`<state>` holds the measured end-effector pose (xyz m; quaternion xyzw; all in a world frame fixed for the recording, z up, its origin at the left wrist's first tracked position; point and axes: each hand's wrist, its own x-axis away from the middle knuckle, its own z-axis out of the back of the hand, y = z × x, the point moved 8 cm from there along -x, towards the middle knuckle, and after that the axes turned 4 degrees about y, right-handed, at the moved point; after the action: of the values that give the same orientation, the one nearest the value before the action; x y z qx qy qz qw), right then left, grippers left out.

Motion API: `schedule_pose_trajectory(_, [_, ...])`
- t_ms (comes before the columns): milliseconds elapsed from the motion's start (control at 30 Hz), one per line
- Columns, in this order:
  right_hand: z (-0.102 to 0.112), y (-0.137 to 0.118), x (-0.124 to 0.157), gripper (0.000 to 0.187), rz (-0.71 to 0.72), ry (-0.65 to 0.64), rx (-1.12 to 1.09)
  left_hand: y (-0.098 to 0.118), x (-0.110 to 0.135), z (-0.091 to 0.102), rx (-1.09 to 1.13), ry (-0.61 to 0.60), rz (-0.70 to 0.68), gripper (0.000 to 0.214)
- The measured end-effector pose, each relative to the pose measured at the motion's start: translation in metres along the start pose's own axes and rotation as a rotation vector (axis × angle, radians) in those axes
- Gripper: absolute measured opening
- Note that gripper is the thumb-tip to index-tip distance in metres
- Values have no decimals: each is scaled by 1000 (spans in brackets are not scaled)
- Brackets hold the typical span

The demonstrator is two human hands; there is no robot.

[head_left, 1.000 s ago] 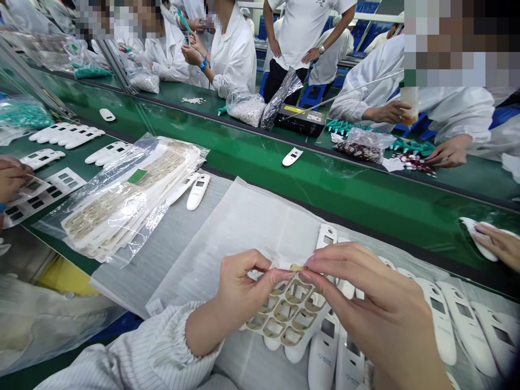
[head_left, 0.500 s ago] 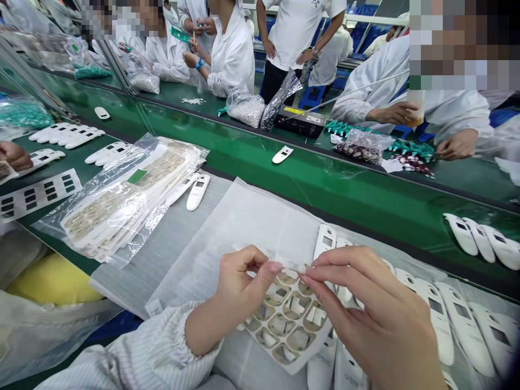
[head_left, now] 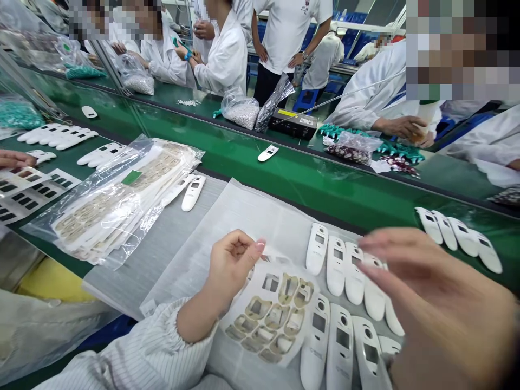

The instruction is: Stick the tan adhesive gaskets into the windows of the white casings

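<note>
Gasket sheet (head_left: 266, 319) lies flat, long axis pointing at the person — left grip (head_left: 231, 265) pinches film (head_left: 271, 252), right grip (head_left: 430, 287) open.

We see glossy white plastic casings (head_left: 336, 265) at 3 o'clock, matt tan pads (head_left: 277, 317) on a smooth white backing sheet (head_left: 298, 338) at 6, thin matt white wrap sheet (head_left: 252, 216) at 12, shiny clear plastic bag (head_left: 69, 200) at 9, glossy green belt (head_left: 325, 187) beyond.
</note>
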<state>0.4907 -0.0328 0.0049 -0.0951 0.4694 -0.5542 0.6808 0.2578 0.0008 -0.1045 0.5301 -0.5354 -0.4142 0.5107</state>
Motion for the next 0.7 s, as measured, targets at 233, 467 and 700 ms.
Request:
schedule_pose_trajectory(233, [-66, 118, -2, 63, -365, -240, 318, -14, -2, -14, 61, -133, 140, 30])
schedule_pose_trajectory(467, [-87, 122, 14, 63, -394, -385, 413, -10, 0, -21, 7, -215, 90, 13])
schedule_pose_trajectory(700, [-69, 100, 3, 66, -443, -278, 364, -7, 0, -25, -302, -252, -95, 22])
